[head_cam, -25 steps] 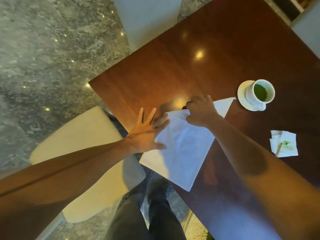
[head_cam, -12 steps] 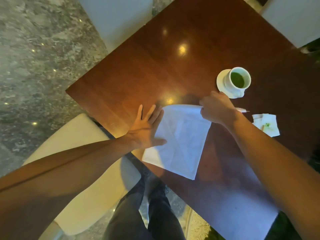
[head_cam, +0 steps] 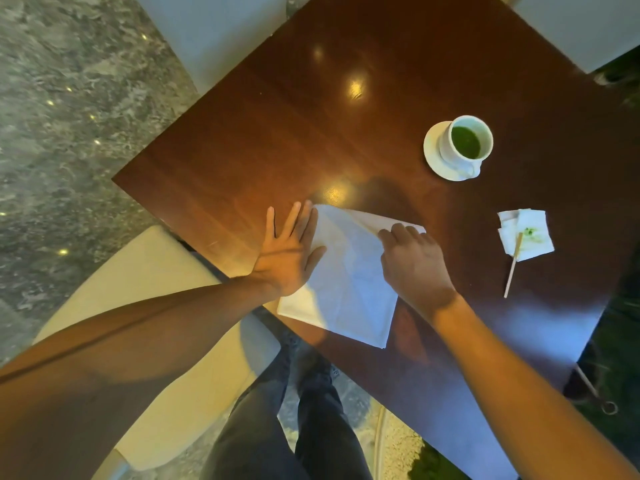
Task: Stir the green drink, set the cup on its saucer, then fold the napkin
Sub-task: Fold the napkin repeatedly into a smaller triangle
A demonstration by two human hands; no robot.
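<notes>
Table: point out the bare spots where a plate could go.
The table is bare across its far half, beyond the napkin and left of the saucer. The near right corner is also free. It is crowded between cup, stained tissue and stir stick.

Small green-stained white tissue (head_cam: 526,235) near the dark wooden tabletop's (head_cam: 311,126) right edge; thin wooden stirrer (head_cam: 513,266) lies across it.

We see the left hand (head_cam: 289,261) pressed flat on the white napkin's (head_cam: 349,289) left edge, while the right hand (head_cam: 415,265) bends its fingers onto a folded-over flap. Up on the table (head_cam: 277,133), the cup (head_cam: 465,142) of green drink sits on its saucer (head_cam: 433,157); a stir stick (head_cam: 513,268) rests on a stained tissue (head_cam: 530,233).
</notes>
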